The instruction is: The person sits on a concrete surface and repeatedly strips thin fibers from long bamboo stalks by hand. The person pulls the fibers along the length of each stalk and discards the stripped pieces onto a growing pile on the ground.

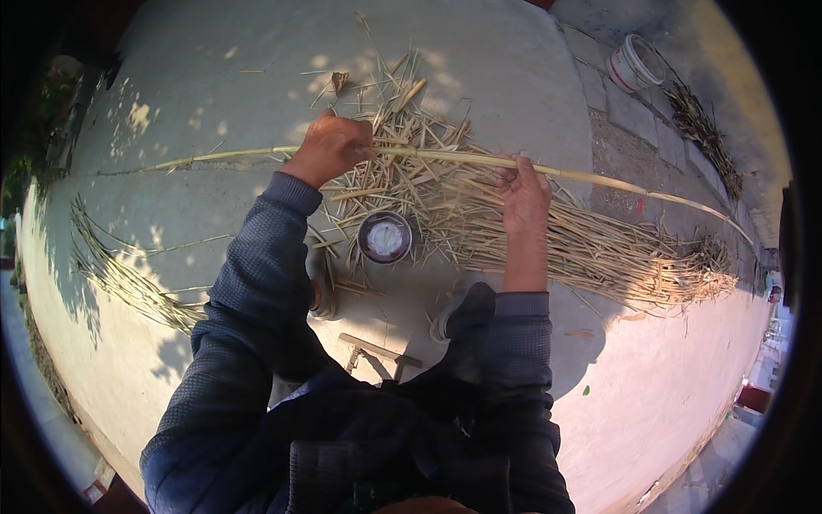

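Note:
One long, pale yellow-green reed stalk point(441, 156) stretches crosswise in front of me, its thin ends reaching far to both sides. My left hand point(332, 147) is closed around it left of the middle. Farther right, the fingers of my right hand point(524, 184) pinch the same stalk. Beneath it lies a loose heap of dry leaf and husk strips point(411, 120). A thick bundle of stalks point(599, 244) spreads to the right under my right forearm. Between my arms, a dark round bowl point(384, 237) with a whitish inside stands on the ground.
A smaller bunch of stalks point(137, 283) lies at left. Between my feet is a small wooden stool point(377, 355). At the upper right, a white bucket point(635, 63) lies tilted near dark brushwood point(706, 137) and a row of paving blocks point(668, 141).

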### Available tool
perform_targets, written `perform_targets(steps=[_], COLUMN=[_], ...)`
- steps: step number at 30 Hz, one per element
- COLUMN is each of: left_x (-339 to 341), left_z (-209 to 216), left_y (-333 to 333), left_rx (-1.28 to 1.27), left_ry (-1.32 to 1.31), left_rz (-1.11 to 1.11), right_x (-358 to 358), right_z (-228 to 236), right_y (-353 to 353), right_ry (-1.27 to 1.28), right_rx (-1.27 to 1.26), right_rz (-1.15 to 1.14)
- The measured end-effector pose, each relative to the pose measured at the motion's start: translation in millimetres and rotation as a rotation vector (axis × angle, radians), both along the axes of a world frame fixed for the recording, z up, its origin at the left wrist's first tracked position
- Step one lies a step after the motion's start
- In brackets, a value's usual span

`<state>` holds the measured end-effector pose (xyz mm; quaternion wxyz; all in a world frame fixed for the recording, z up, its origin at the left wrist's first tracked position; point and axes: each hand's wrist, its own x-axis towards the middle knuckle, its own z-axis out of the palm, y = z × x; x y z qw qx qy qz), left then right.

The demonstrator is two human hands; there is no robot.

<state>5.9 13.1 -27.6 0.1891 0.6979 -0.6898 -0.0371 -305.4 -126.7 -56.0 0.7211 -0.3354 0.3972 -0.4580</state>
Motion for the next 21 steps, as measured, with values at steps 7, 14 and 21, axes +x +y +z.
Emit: perform_targets(steps=[7, 14, 21], left_x=[-3.5, -20.6, 5.4], left_z=[-17.4, -7.7, -12.8], left_y=[-5.1, -25.5, -25.1], left_rx=[0.02, 0.279, -0.103], left_ry=[0.291, 1.008, 0.381], left_rz=[-0.134, -0.044, 0.247], right_x=[-17.6, -7.3, -3.6], right_z=[4.6, 15.4, 12.7], right_y=[-6.8, 3.1, 4.5], right_ry=[0.09, -0.052, -0.02], right_rx=[-0.052, -0.219, -0.247], right_rz=[0.05, 0.165, 0.177])
